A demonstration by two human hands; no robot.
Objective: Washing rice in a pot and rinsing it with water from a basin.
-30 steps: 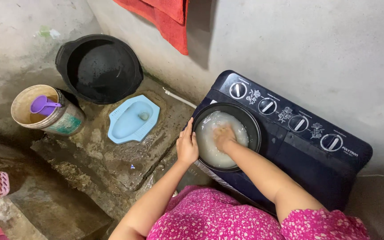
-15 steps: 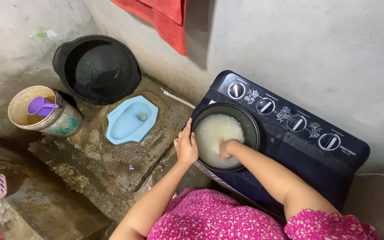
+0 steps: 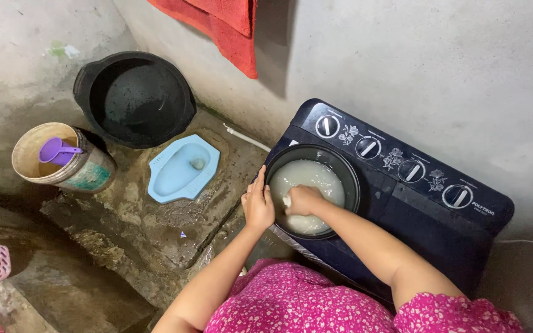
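A round black pot [image 3: 348, 171] full of cloudy white water stands on top of a dark blue washing machine [image 3: 427, 209]. My left hand [image 3: 258, 200] grips the pot's near left rim, thumb against the outside. My right hand [image 3: 303, 200] is down in the milky water near the left side, fingers curled around a small clump of white grains. My arms come out of pink flowered sleeves at the bottom of the view.
A light blue squat toilet pan [image 3: 183, 168] is set in the wet concrete floor on the left. Behind it sit a large black basin [image 3: 134, 98] and a bucket [image 3: 87, 169] holding a purple scoop [image 3: 57, 150]. A red cloth [image 3: 229, 28] hangs on the wall.
My right hand has swept from the pot's middle toward its near left side and lifted partly out of the water with grains in it. My left hand stays on the rim.
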